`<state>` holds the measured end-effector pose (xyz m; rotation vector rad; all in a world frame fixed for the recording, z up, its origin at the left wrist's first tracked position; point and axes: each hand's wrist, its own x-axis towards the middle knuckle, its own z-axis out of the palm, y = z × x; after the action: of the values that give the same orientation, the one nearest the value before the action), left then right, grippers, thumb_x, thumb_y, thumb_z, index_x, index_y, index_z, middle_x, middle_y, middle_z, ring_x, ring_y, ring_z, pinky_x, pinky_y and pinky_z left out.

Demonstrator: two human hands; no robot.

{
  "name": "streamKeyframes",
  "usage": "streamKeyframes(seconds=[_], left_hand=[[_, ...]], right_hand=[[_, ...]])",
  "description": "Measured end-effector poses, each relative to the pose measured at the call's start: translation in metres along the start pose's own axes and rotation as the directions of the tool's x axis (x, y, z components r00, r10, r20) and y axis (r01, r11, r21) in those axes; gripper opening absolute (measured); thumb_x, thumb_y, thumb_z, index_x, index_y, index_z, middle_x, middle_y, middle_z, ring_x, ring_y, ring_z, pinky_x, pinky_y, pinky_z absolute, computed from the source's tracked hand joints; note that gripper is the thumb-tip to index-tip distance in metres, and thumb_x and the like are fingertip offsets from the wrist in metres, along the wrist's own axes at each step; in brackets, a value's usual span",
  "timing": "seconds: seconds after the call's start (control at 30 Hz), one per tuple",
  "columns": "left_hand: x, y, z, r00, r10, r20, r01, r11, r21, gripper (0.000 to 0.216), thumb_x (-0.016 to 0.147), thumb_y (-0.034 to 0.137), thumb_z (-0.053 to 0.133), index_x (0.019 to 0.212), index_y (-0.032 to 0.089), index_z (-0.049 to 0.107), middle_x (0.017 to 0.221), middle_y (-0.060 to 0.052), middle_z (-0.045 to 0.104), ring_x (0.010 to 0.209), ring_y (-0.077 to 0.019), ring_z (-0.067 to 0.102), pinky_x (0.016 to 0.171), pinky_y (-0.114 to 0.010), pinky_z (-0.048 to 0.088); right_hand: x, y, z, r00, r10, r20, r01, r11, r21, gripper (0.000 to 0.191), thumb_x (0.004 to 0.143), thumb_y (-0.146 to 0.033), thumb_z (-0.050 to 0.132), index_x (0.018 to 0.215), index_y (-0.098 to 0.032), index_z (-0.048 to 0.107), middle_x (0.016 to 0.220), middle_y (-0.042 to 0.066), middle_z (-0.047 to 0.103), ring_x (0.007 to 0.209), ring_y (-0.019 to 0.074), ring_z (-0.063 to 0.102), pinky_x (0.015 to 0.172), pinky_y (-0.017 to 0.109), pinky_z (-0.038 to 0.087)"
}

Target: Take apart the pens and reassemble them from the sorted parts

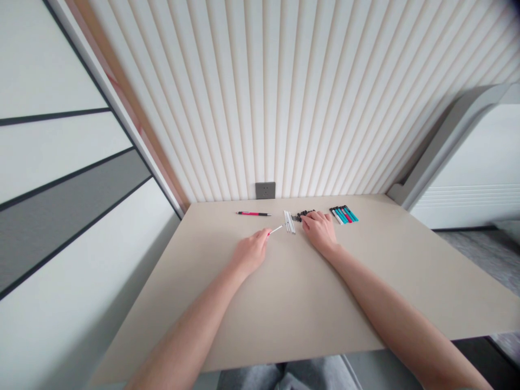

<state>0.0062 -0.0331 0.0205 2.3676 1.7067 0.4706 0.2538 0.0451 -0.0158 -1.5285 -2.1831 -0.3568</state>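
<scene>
Near the surface's point(284, 303) far edge, the left hand point(249, 252) pinches a white refill point(276, 230) pointing toward the white refills point(289, 221), while the right hand point(320, 228) rests half-curled on the black caps point(305, 214).

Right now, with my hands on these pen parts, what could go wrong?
The thin white refill pinched in your left hand sticks out toward the loose white refills and could scatter them. Your right hand rests at the small black parts; a nudge might roll them into the pen barrels.

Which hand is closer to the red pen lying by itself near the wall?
Left. The left hand lies just below the red pen; the right hand sits farther off to its right.
</scene>
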Motion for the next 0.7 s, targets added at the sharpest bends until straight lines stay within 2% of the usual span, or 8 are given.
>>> streamKeyframes(seconds=[0.23,0.5,0.7], left_hand=[[0.000,0.000,-0.001,1.000,0.009,0.013,-0.008,1.000,-0.005,0.030,0.098,0.022,0.031,0.124,0.028,0.046,0.117,-0.004,0.065,0.099,-0.0209,0.066,0.078,-0.029,0.047],[0.000,0.000,-0.001,1.000,0.007,0.011,-0.007,1.000,-0.002,0.030,0.099,0.023,0.031,0.124,0.028,0.047,0.116,-0.003,0.066,0.099,-0.0209,0.065,0.078,-0.029,0.047],[0.000,0.000,-0.002,1.000,-0.001,0.021,0.001,1.000,-0.003,0.030,0.099,0.023,0.032,0.124,0.028,0.047,0.116,-0.004,0.066,0.098,-0.0211,0.065,0.077,-0.029,0.047]], right_hand=[[0.000,0.001,-0.006,0.998,0.067,-0.005,-0.067,0.998,-0.002,0.027,0.093,-0.022,0.047,0.098,-0.023,0.073,0.093,0.008,0.067,0.091,0.0214,0.049,0.079,0.035,0.022],[-0.002,-0.009,-0.005,0.999,0.035,0.003,-0.035,0.999,-0.011,0.026,0.092,-0.021,0.048,0.100,-0.022,0.073,0.096,0.008,0.067,0.092,0.0214,0.050,0.079,0.035,0.022],[-0.002,-0.012,-0.009,0.997,0.070,0.022,-0.069,0.997,-0.034,0.026,0.091,-0.019,0.048,0.093,-0.022,0.073,0.094,0.008,0.067,0.090,0.0214,0.051,0.077,0.035,0.023]])
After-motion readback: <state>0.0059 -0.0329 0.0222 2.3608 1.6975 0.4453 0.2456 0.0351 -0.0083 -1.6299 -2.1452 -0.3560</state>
